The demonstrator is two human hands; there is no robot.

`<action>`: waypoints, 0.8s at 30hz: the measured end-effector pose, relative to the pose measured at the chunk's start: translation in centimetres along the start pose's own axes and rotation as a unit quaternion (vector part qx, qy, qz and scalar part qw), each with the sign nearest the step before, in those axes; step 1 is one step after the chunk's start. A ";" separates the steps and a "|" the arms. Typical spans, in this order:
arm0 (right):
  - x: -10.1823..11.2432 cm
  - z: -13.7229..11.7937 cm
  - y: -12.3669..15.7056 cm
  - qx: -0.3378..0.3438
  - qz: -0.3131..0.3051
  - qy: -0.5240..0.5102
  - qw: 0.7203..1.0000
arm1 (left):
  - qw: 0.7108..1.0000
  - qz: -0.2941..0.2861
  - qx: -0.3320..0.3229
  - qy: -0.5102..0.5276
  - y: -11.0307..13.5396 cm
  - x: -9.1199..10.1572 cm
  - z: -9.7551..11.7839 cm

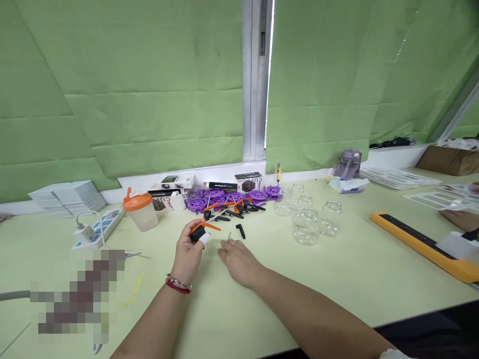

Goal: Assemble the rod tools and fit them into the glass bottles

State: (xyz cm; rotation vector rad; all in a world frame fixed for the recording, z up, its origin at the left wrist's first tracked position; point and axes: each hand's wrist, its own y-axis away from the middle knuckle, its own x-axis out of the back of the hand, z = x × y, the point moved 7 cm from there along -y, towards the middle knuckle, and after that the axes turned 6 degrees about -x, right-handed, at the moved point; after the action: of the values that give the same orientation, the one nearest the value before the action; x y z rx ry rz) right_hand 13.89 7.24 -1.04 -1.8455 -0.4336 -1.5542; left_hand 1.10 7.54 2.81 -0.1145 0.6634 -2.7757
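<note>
My left hand (190,252) is closed around a black and orange part (199,232) with arm-like orange pieces. A thin metal rod sticks out of it toward the upper right. White tape or a bandage covers the tip of my left thumb. My right hand (239,260) rests low on the table with its fingers bent together. At its fingertips a small metal pin (229,235) shows; whether the fingers grip it is hidden. Just beyond lies a small black elbow-shaped piece (240,231). More black and orange parts (228,212) with metal rods lie behind my hands.
Purple round frames (215,196) and cup-holder boxes (249,182) line the wall. Clear plastic jars (309,215) stand to the right, near an orange-black tool (422,244). An orange-lidded cup (140,212), power strip (103,232) and paper stack (67,198) are left. Another person's hand (458,218) is at far right.
</note>
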 end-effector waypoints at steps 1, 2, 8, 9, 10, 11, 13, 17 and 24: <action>-0.2 -0.2 0.1 0.003 -0.007 0.006 1.000 | 1.000 -0.005 -0.002 -0.006 0.1 -0.1 0.1; -0.4 -0.4 0.1 0.008 -0.015 0.008 1.000 | 1.000 -0.013 -0.003 -0.014 0.1 -0.2 0.2; -0.1 -1.7 1.0 0.070 -0.029 0.033 0.997 | 0.996 -0.042 -0.026 -0.070 0.4 -0.5 0.7; 0.1 -2.1 1.2 0.086 -0.029 0.038 0.995 | 0.996 -0.044 -0.027 -0.074 0.4 -0.5 0.7; 0.2 -2.5 1.4 0.102 -0.029 0.044 0.993 | 0.996 -0.047 -0.026 -0.076 0.4 -0.5 0.6; 0.3 -2.9 1.6 0.116 -0.028 0.053 0.991 | 0.996 -0.050 -0.024 -0.077 0.3 -0.5 0.5; 0.5 -3.6 1.9 0.144 -0.023 0.078 0.986 | 0.995 -0.056 -0.020 -0.076 0.3 -0.6 0.3; 0.8 -5.0 2.5 0.194 -0.012 0.123 0.973 | 0.995 -0.072 -0.013 -0.072 0.4 -0.9 0.3; 2.5 -4.9 2.3 0.194 0.026 0.099 0.976 | 0.994 -0.096 0.005 -0.050 0.6 -1.4 0.0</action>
State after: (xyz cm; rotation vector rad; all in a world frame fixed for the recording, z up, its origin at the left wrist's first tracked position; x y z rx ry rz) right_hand 12.34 1.90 0.96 -1.3810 -0.5478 -1.4772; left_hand 2.64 7.40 2.52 -0.3303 0.6447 -2.9321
